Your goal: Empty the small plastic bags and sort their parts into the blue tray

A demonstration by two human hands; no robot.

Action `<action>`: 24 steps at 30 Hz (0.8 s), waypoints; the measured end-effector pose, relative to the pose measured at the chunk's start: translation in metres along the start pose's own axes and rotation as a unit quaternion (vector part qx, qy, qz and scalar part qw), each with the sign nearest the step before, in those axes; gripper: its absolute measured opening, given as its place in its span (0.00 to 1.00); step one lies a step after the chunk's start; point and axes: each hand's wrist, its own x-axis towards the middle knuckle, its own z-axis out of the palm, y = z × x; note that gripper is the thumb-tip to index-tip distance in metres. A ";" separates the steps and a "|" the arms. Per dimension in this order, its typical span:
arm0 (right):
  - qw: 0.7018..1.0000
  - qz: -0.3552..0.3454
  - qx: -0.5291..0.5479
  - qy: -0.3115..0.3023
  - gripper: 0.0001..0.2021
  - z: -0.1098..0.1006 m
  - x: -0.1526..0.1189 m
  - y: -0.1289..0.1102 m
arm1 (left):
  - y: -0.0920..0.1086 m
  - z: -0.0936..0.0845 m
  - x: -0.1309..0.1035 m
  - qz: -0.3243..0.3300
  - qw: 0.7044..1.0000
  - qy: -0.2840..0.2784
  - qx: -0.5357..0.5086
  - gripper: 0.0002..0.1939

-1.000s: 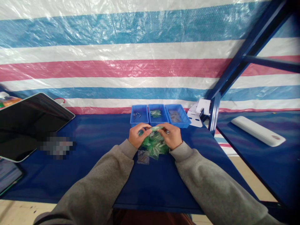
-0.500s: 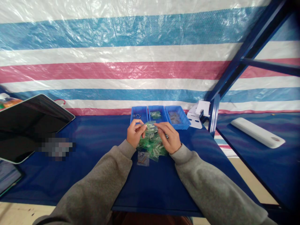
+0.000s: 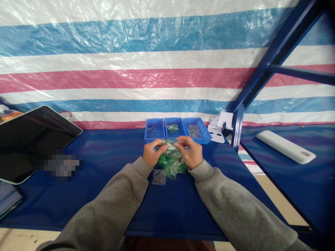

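Between both hands, above a pile of small bags, is a small plastic bag (image 3: 171, 146) with pale pieces inside. My left hand (image 3: 152, 152) pinches its left side, the thumb lying on the near face. On the other side my right hand (image 3: 193, 152) grips the bag between thumb and curled fingers. Beneath them lies the pile of green-tinted bags (image 3: 173, 170), also with pale pieces in them. A clear bag with brass-coloured metal parts (image 3: 159, 177) rests on the table just in front of the pile, near my left wrist.
Behind my hands stand three blue bins: the left bin (image 3: 155, 121) with several metal pins, the middle bin (image 3: 173, 120) with green bags, the right bin (image 3: 206, 137) with clear bags. White card pieces (image 3: 217, 136), a blue frame post (image 3: 237, 129) and a dark-screened monitor (image 3: 39, 139) flank them.
My thumbs have moved inward onto the near face of the bag, and my fingers now sit behind its upper edge. The bag has tilted and stays between both hands.
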 end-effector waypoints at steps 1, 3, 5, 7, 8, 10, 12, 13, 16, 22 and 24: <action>1.000 -0.001 0.008 0.000 0.09 0.000 0.000 -0.001 | 0.000 0.001 0.000 -0.022 0.999 0.006 -0.025 0.12; 0.999 -0.028 0.018 -0.014 0.11 -0.002 0.000 -0.004 | 0.001 0.003 0.000 -0.060 0.994 0.020 -0.094 0.16; 0.997 -0.073 0.014 -0.034 0.12 -0.003 0.002 -0.007 | 0.003 0.004 0.001 -0.086 0.984 0.031 -0.153 0.18; 0.993 -0.106 0.001 -0.043 0.12 -0.004 0.004 -0.008 | 0.004 0.003 0.002 -0.096 0.980 0.026 -0.173 0.15; 0.992 -0.115 -0.006 -0.044 0.11 -0.004 0.005 -0.008 | 0.005 0.002 0.002 -0.094 0.981 0.017 -0.169 0.14; 0.993 -0.113 -0.018 -0.039 0.08 -0.003 0.005 -0.005 | 0.005 0.000 0.002 -0.064 0.989 -0.006 -0.132 0.14; 0.995 -0.088 -0.026 -0.028 0.06 -0.002 0.004 -0.001 | 0.004 -0.003 0.002 -0.002 0.997 -0.016 -0.072 0.15; 0.997 -0.074 -0.027 -0.023 0.07 -0.002 0.003 0.000 | 0.003 -0.003 0.003 0.028 0.999 -0.014 -0.042 0.15; 0.999 -0.040 -0.019 -0.030 0.08 -0.001 0.001 0.002 | 0.001 -0.003 0.004 0.039 0.999 0.004 -0.009 0.12; 0.996 -0.075 0.010 -0.052 0.16 -0.004 0.002 -0.005 | -0.001 0.004 0.003 -0.091 0.985 0.022 -0.146 0.13; 0.993 -0.109 0.000 -0.052 0.14 -0.005 0.004 -0.005 | 0.000 0.004 0.003 -0.098 0.980 0.012 -0.171 0.17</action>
